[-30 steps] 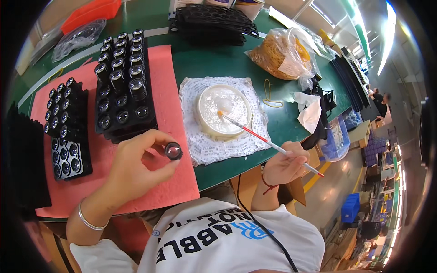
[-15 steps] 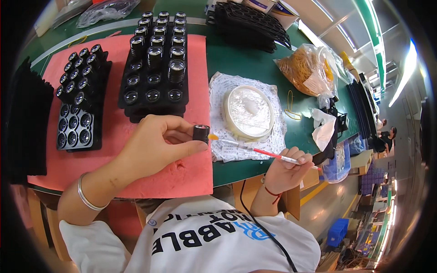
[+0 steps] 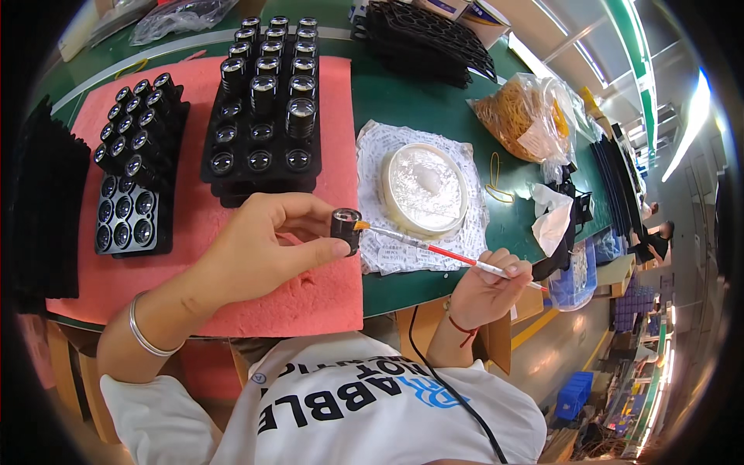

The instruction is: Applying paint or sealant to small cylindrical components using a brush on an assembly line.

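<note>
My left hand (image 3: 271, 240) is closed on a short black cylinder with a glassy top, a lens barrel (image 3: 344, 230), between thumb and fingers above the pink mat's right edge. A thin paintbrush (image 3: 446, 252) with a red and white handle is pinched in my right hand (image 3: 491, 291). Its orange bristles touch the barrel's side just below the rim. Beyond my left hand stands a black tray (image 3: 291, 174) of similar barrels, some upright and tall, others sitting low. Right of the barrel, a round dish (image 3: 425, 190) with a shiny, whitish surface rests on printed paper (image 3: 380, 260).
A second black tray (image 3: 159, 240) with barrels lies farther left on the pink mat (image 3: 201, 93). Dark stacked sheets (image 3: 50, 209) line the left edge. Black molded trays (image 3: 422, 43), a bag of yellow rubber bands (image 3: 515, 120) and a white tissue (image 3: 552, 219) occupy the green table's right side.
The brush has shifted slightly to the left and up, its bristles now against the barrel. The barrel has tilted and risen a little in my left hand.
</note>
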Demonstrator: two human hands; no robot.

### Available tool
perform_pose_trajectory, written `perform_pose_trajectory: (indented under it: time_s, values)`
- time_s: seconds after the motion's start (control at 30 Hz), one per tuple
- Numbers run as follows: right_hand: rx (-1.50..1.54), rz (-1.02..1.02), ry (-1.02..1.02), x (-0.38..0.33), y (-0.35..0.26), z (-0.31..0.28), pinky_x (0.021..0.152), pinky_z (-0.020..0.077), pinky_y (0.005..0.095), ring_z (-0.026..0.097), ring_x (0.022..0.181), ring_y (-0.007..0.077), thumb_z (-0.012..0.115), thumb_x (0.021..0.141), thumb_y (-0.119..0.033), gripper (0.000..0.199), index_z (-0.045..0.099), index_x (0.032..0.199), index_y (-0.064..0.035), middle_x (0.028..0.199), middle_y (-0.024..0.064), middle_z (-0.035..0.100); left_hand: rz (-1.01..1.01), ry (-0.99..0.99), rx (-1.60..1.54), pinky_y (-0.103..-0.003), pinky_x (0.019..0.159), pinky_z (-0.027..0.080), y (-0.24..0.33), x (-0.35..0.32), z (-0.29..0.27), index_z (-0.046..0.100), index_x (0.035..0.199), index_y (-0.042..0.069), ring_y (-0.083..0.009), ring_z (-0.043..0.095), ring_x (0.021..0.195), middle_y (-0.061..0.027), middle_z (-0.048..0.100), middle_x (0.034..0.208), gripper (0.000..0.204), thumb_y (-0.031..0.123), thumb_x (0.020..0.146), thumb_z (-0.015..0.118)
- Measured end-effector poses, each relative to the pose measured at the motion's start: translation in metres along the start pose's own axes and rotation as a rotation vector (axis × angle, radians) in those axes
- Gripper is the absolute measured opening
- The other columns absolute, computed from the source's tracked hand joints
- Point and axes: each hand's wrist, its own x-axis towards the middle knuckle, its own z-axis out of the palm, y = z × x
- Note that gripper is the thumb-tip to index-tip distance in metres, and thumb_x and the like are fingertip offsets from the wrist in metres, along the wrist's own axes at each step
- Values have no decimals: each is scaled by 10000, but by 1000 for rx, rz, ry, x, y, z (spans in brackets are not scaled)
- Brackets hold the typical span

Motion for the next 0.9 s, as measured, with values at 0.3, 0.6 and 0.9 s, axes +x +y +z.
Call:
perform_pose_trajectory:
  time_s: [0.3,0.6,0.9]
  values:
    - [-60,-63,96,-3,0,0,542,282,215,352,599,83,363,938,-249,246,436,778,-77,670,-5,444,0,-30,-42,-192,511,450,-1,0,2,561,957,-27,-43,524,614,-53,607,836,225,82,774,634]
    - [-8,-25,-36,-3,0,0,490,258,238,325,551,97,331,943,-289,291,416,771,-70,592,19,405,-25,43,17,-192,457,442,-4,1,2,541,852,-12,-52,530,574,-42,584,786,207,98,741,677]
    - [-34,-66,25,-5,2,-3,511,285,199,353,590,81,368,938,-236,250,441,777,-60,669,9,464,-3,-2,-11,-179,476,428,-4,2,-1,548,940,-13,-36,508,575,-43,590,847,211,80,772,635]
